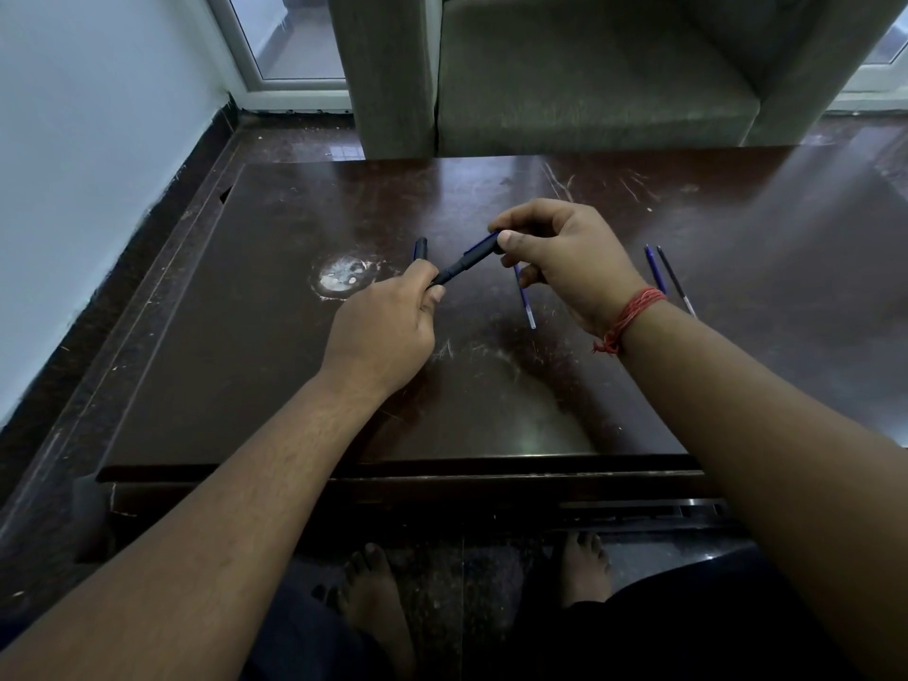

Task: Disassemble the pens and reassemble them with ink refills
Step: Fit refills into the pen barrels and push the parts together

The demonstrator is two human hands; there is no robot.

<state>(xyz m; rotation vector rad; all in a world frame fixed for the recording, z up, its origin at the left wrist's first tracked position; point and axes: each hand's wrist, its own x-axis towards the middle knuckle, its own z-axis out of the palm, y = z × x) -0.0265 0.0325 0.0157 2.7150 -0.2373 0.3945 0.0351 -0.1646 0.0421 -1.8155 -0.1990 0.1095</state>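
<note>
A dark blue pen (469,260) is held slanted above the brown table (245,336), between both hands. My left hand (388,326) grips its lower tip end. My right hand (565,258) pinches its upper end between thumb and fingers. A thin blue refill (526,307) hangs down from under my right hand, and whether that hand holds it or it lies on the table I cannot tell. Another pen part (420,248) pokes up behind my left hand. Two more refills, one blue (656,270) and one dark (675,282), lie to the right of my right wrist.
A grey armchair (565,71) stands just past the table's far edge. A white worn patch (344,277) marks the tabletop left of the hands. A wall runs along the left. My bare feet (378,597) are under the near edge.
</note>
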